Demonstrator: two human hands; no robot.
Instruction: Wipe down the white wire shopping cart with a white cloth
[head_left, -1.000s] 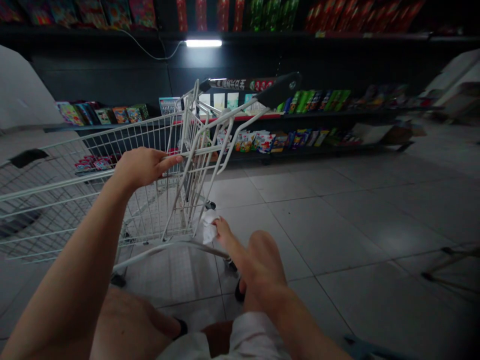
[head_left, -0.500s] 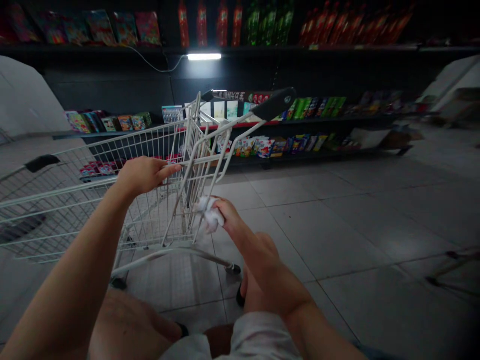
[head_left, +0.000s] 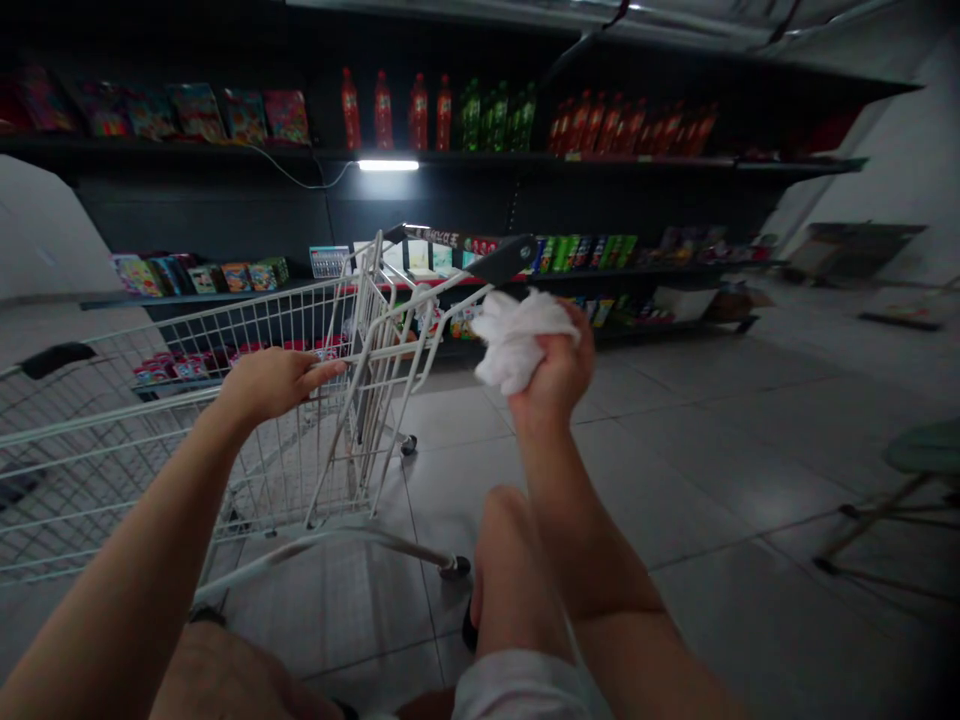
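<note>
A white wire shopping cart (head_left: 150, 420) stands on the tiled floor to my left, its black handle (head_left: 499, 262) pointing up and right. My left hand (head_left: 270, 382) is closed over the cart's top side rail near the rear. My right hand (head_left: 555, 368) is raised just right of the handle and is closed on a crumpled white cloth (head_left: 517, 335). My bare knees show at the bottom of the view.
Dark store shelves (head_left: 450, 160) run across the back with red and green bottles, snack packs and boxes. A lit tube lamp (head_left: 388, 165) hangs under one shelf. A green stool (head_left: 907, 490) stands at the right.
My right hand has lifted the cloth from low by the cart's rear frame up to beside the handle. The view has tilted upward. My left hand stays on the rail.
</note>
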